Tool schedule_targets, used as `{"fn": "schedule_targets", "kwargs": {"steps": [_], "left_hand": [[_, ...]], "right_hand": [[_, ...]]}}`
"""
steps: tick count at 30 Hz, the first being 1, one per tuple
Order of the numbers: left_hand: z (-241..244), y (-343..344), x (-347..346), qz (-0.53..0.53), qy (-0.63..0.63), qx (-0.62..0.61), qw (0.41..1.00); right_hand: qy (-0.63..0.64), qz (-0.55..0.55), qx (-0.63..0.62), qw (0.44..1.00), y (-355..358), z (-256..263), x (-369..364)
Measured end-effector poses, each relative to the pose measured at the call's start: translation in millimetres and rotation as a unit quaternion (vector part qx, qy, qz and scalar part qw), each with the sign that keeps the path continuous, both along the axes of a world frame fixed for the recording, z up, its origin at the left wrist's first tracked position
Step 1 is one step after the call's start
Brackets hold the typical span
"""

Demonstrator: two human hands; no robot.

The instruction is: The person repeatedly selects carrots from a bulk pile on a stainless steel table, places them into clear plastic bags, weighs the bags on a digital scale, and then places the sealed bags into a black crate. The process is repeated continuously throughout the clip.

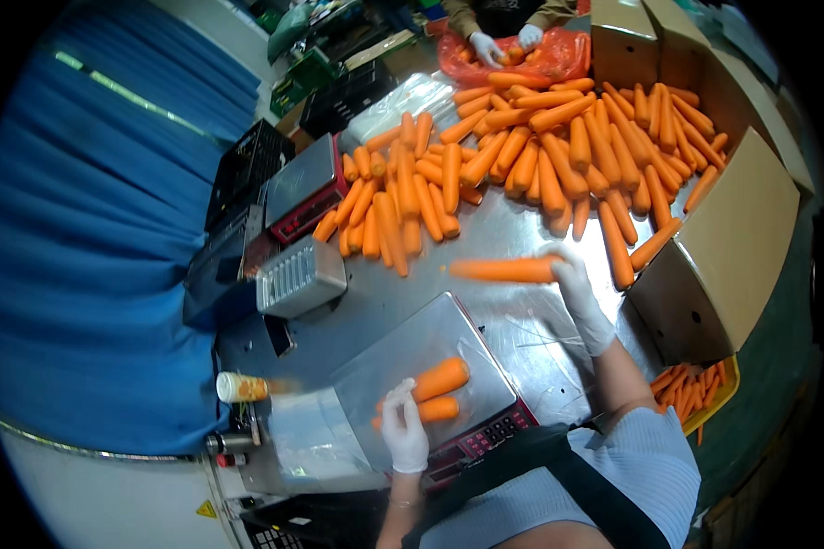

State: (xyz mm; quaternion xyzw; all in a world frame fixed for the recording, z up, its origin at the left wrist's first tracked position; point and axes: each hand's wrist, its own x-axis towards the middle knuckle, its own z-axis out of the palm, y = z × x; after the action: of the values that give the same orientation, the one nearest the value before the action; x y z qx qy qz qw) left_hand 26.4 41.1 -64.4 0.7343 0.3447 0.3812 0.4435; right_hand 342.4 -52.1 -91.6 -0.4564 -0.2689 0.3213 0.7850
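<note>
My right hand (577, 291), in a white glove, grips one end of a carrot (505, 270) above the metal table, between the carrot pile (522, 144) and a digital scale (467, 322). On that scale's metal plate lie two carrots (441, 379) on or in a clear plastic bag. My left hand (405, 429), gloved too, is at the left ends of these carrots, palm up with fingers bent; whether it pinches the bag or a carrot is not plain. A stack of clear plastic bags (312, 425) lies left of the scale.
A second scale (305, 185), a clear plastic container (302, 278) and a paper cup (242, 388) stand at the left. Cardboard boxes (728, 240) border the right side; a yellow crate (726, 394) of carrots is below. Across the table, another person's gloved hands (486, 48) touch a red bag.
</note>
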Motion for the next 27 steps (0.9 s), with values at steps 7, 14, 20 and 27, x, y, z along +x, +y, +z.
{"fn": "schedule_targets", "kwargs": {"steps": [7, 14, 20, 27], "left_hand": [[6.8, 4.1, 4.9, -0.004, -0.016, 0.005, 1.0], [23.6, 15.8, 0.0, 0.038, 0.123, 0.2, 0.971], [17.1, -63.0, -73.1, -0.071, 0.127, -0.296, 0.944], [-33.4, -84.1, -37.9, 0.006, -0.161, -0.613, 0.773]], "right_hand": [[-0.321, 0.256, 0.006, 0.912, 21.2, 47.0, -55.8], [-0.503, 0.276, 0.047, 0.818, 86.9, 33.9, -110.7], [-0.48, 0.205, -0.148, 0.84, 105.3, 38.3, -98.2], [-0.49, 0.328, -0.285, 0.756, 108.5, 36.9, -94.6]]}}
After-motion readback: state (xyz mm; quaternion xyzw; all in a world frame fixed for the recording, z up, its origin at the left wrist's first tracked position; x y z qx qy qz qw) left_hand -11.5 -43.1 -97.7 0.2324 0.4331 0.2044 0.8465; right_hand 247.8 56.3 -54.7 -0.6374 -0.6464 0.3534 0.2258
